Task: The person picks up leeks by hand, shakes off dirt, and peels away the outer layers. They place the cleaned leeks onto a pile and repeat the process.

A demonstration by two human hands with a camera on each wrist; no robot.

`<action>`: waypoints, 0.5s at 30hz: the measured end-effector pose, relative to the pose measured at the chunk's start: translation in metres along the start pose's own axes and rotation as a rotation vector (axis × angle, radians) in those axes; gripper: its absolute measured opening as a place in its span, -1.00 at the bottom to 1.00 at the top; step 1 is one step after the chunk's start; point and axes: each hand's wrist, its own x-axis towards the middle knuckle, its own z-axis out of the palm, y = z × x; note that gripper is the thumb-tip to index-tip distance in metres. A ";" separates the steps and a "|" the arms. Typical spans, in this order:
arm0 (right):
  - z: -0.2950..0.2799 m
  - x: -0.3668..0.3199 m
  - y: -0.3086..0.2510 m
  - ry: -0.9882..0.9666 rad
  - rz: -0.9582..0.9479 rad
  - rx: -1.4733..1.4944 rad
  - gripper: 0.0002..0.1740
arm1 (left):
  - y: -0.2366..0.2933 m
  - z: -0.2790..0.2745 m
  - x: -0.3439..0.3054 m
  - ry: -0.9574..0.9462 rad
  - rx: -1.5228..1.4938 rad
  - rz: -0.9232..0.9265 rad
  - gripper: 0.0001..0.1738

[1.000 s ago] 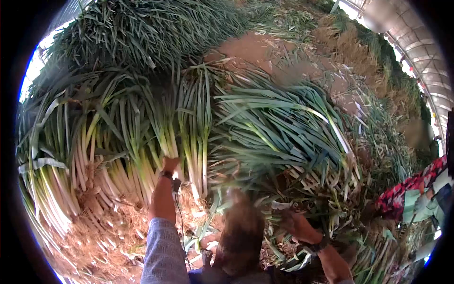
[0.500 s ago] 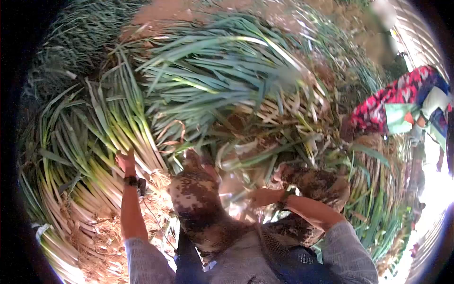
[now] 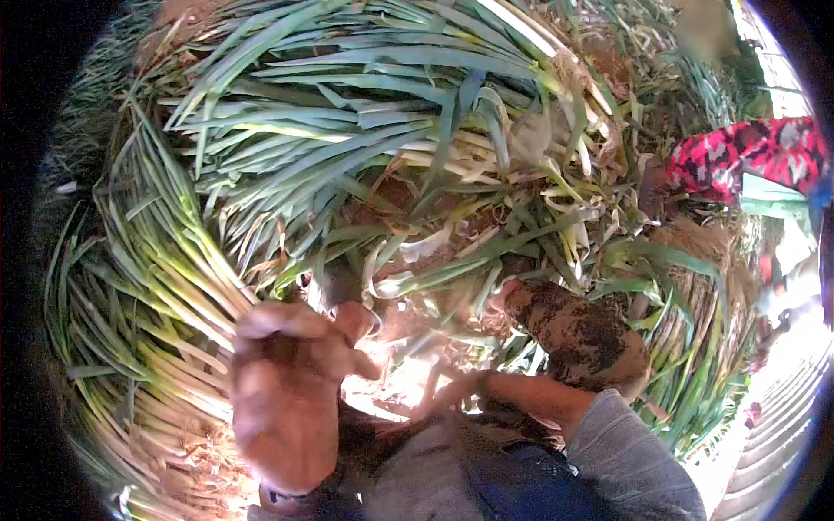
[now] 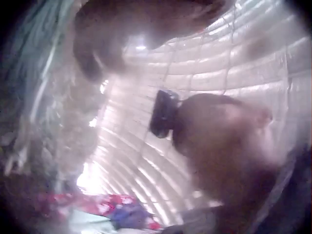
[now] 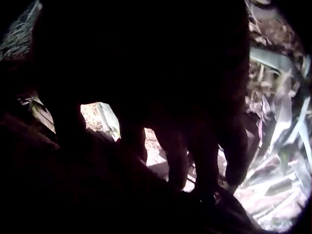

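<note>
My left hand (image 3: 287, 391) is raised close before the head camera, blurred, holding nothing visible, its thumb out to the right. It also shows at the top of the left wrist view (image 4: 141, 29), above a small black box (image 4: 165, 113) beside a head. My right hand (image 3: 447, 391) is low in the middle of the head view; in the right wrist view its dark, spread fingers (image 5: 178, 165) rest on a dark surface. Leeks with white stems (image 3: 174, 304) lie at the left, partly behind my left hand. Another leafy leek pile (image 3: 347, 95) lies across the top.
A bent knee in muddy patterned cloth (image 3: 582, 343) is right of my right hand. Another person's red patterned sleeve (image 3: 738, 156) reaches in from the right. More leeks (image 3: 686, 365) lie at the lower right, and loose leaves (image 3: 486, 260) litter the ground.
My left hand has let go of the leeks at the left and come up near the camera. My right hand has shifted slightly left and down. The head view has tilted down and turned right.
</note>
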 end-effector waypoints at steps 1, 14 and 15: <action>-0.003 0.002 -0.002 -0.007 -0.003 0.024 -0.56 | -0.009 -0.003 0.013 0.020 0.007 -0.019 -0.57; -0.103 -0.032 -0.034 0.046 0.072 -0.031 -0.52 | 0.007 -0.005 0.123 0.001 0.127 -0.086 -0.69; -0.110 -0.032 -0.035 0.055 0.059 -0.049 -0.52 | 0.012 -0.002 0.122 -0.016 0.123 -0.039 -0.70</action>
